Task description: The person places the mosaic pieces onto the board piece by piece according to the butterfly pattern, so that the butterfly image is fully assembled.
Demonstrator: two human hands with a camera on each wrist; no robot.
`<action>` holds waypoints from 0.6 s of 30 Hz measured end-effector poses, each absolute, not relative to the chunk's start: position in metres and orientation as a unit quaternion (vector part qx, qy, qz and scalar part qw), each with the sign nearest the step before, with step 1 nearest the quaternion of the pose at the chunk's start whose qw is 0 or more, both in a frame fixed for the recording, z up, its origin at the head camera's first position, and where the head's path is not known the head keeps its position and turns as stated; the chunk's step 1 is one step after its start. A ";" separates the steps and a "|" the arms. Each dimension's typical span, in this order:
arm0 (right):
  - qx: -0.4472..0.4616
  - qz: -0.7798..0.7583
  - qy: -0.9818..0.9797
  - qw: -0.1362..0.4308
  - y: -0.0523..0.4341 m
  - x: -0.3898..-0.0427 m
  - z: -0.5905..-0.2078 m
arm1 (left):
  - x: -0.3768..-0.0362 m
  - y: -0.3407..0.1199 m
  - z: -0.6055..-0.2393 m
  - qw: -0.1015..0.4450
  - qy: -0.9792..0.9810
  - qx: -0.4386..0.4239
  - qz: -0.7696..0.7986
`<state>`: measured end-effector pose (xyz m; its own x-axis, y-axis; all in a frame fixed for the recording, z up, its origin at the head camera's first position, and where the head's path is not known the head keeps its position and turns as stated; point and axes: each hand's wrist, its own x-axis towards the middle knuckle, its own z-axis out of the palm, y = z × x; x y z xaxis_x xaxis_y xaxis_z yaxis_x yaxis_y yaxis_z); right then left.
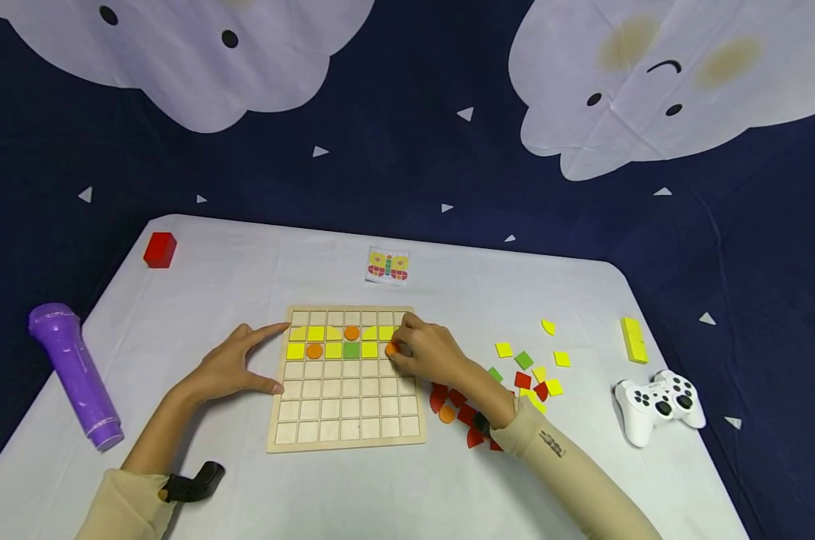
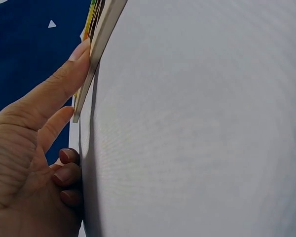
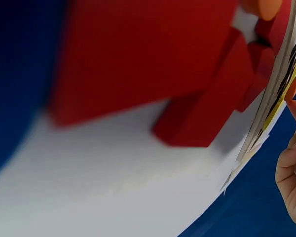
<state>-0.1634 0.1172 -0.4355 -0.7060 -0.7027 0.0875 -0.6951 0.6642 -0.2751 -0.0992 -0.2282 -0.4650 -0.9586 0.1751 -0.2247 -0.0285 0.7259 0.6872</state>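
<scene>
A wooden grid board [image 1: 345, 448] lies on the white table, two of its rows largely filled with yellow pieces, orange discs and a green square [image 1: 351, 350]. My left hand [image 1: 226, 369] touches the board's left side with spread thumb and index finger; its other fingers are curled in the left wrist view. Over the board's right side, my right hand [image 1: 431, 352] pinches an orange disc [image 3: 292, 90] between thumb and fingertips, beside the last yellow square of the lower filled row. The fingers partly cover that disc and the cells under them.
Loose red pieces [image 1: 466, 415] and yellow and green ones [image 1: 524, 360] lie right of the board, some under my right forearm. A picture card [image 1: 388, 265] lies behind it. Around stand a purple microphone-shaped object [image 1: 76, 375], a red block [image 1: 160, 250], a yellow block [image 1: 633, 340] and a white game controller [image 1: 660, 405].
</scene>
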 end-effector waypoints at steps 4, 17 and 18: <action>-0.387 -0.129 0.913 0.020 0.112 -0.164 -0.436 | -0.099 -0.229 -0.465 0.138 0.918 0.044 0.370; -0.330 -0.187 0.919 0.106 0.106 -0.167 -0.435 | -0.098 -0.226 -0.463 0.144 0.918 0.037 0.369; -0.331 -0.181 0.920 0.108 0.106 -0.167 -0.435 | -0.098 -0.226 -0.463 0.145 0.917 0.036 0.369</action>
